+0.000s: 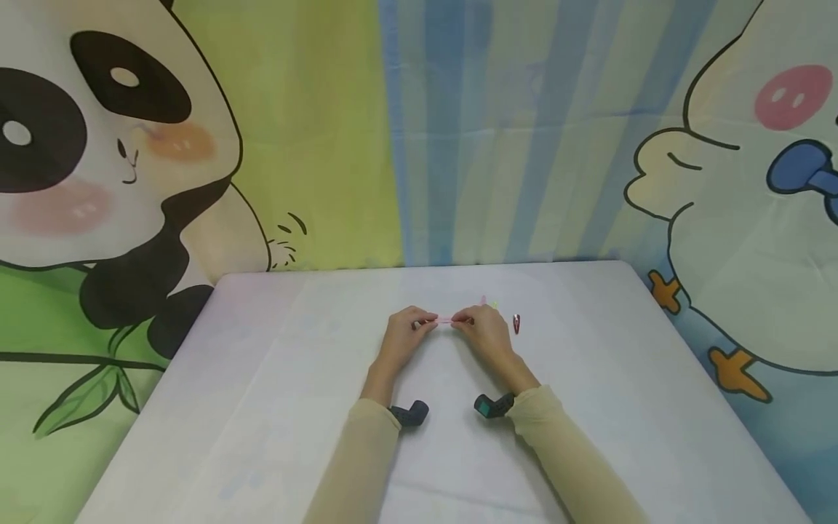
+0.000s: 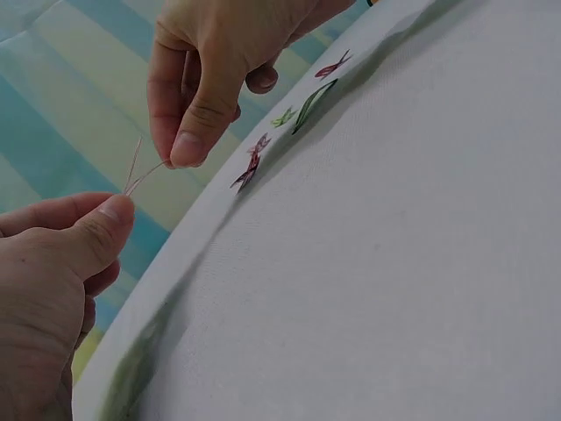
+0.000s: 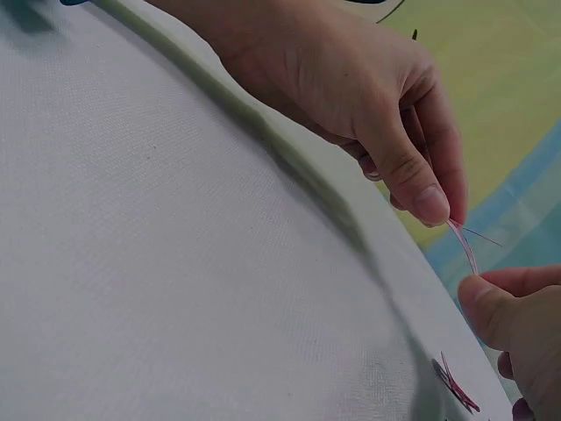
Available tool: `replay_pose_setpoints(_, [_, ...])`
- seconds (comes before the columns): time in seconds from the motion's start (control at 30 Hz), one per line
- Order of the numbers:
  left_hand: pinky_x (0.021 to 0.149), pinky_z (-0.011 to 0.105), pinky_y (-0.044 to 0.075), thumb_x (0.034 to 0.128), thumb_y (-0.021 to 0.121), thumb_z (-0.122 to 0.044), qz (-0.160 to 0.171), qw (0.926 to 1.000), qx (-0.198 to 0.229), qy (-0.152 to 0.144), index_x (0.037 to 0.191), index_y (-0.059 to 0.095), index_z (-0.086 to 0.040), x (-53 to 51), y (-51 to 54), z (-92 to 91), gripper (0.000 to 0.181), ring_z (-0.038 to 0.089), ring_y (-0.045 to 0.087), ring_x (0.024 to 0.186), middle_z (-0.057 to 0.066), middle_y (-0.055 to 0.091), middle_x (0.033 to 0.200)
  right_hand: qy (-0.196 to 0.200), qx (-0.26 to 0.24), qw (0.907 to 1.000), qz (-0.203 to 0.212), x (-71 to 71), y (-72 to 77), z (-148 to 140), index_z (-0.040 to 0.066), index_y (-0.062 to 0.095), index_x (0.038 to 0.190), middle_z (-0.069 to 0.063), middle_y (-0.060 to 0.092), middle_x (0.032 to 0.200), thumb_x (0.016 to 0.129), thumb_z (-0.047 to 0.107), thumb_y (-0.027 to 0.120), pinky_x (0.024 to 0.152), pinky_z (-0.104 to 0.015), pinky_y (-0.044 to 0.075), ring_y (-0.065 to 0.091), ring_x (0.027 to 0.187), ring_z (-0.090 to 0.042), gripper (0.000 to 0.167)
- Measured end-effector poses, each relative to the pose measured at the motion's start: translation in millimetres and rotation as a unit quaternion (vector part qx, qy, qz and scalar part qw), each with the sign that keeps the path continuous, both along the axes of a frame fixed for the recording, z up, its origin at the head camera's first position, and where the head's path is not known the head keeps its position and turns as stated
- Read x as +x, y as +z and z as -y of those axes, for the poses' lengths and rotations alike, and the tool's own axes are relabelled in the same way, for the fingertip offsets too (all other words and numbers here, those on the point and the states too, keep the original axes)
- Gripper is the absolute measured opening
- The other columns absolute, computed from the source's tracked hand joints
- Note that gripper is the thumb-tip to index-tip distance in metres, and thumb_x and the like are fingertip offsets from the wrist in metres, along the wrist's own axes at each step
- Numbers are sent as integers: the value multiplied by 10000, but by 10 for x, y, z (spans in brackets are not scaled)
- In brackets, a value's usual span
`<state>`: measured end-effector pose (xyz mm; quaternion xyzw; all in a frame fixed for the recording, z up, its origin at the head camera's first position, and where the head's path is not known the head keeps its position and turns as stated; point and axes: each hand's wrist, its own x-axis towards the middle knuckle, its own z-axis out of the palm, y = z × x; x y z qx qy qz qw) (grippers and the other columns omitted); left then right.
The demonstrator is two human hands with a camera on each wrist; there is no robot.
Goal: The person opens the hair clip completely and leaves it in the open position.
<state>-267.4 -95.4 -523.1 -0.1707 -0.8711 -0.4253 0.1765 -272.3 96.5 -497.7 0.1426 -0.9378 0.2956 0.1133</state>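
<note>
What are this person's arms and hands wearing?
Plain, pale beige long sleeves cover the arms. A small, dark, angled device sits at each wrist; the right one has a teal-green patch. The left hand and right hand wear no gloves.

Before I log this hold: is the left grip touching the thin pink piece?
Touching: in the right wrist view, the left grip pinches the upper end of the thin pink piece.
</note>
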Motion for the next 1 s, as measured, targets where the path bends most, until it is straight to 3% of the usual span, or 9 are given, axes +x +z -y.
replay_pose_setpoints(0.07, [674, 222, 488, 845, 713, -207, -68, 10000, 15, 3, 965, 750, -136, -51, 1, -25, 144, 71, 616, 786, -25, 702, 875, -3, 118, 9999, -1, -43, 22, -16, 177, 762, 917, 18, 742, 898, 833, 228, 729, 853, -389, 490, 638, 801, -160, 104])
replay_pose_setpoints(0.13, [672, 226, 489, 844, 714, -203, -100, 9999, 35, 14, 962, 751, -132, -98, -1, -44, 142, 82, 624, 785, -16, 707, 875, -17, 205, 9998, 39, -91, 34, -29, 181, 761, 927, 16, 738, 903, 841, 233, 722, 866, -395, 480, 619, 797, -164, 108])
replay_pose_setpoints(0.3, [687, 221, 489, 847, 710, -221, 69, 9999, -63, 59, 970, 753, -140, -210, -24, -76, 154, 82, 626, 794, -14, 715, 892, -16, 323, 9995, 65, -192, 36, -65, 206, 767, 916, 26, 714, 881, 839, 272, 723, 715, -345, 466, 576, 780, -160, 111])
replay_pose_setpoints(0.4, [685, 229, 493, 844, 713, -214, 55, 9999, -92, 45, 974, 754, -133, -263, -32, -89, 158, 96, 629, 789, 1, 720, 895, -2, 314, 9995, 26, -238, 17, -76, 205, 766, 905, 36, 703, 860, 837, 274, 725, 696, -332, 463, 587, 783, -160, 105])
replay_pose_setpoints(0.6, [665, 242, 503, 826, 730, -160, -60, 9999, -60, 67, 960, 757, -111, -360, -30, -111, 145, 129, 639, 759, 31, 728, 890, -27, 374, 9991, 198, -348, 1, -80, 198, 758, 921, 22, 700, 891, 849, 273, 712, 772, -377, 489, 622, 878, -193, 114])
replay_pose_setpoints(1.0, [729, 300, 522, 831, 728, -136, 317, 9992, -189, 175, 946, 757, -105, -541, -67, -189, 123, 162, 666, 823, 46, 736, 912, -72, 459, 9973, 562, -524, -10, -141, 196, 758, 946, -5, 712, 998, 875, 251, 685, 885, -410, 478, 622, 1002, -223, 116])
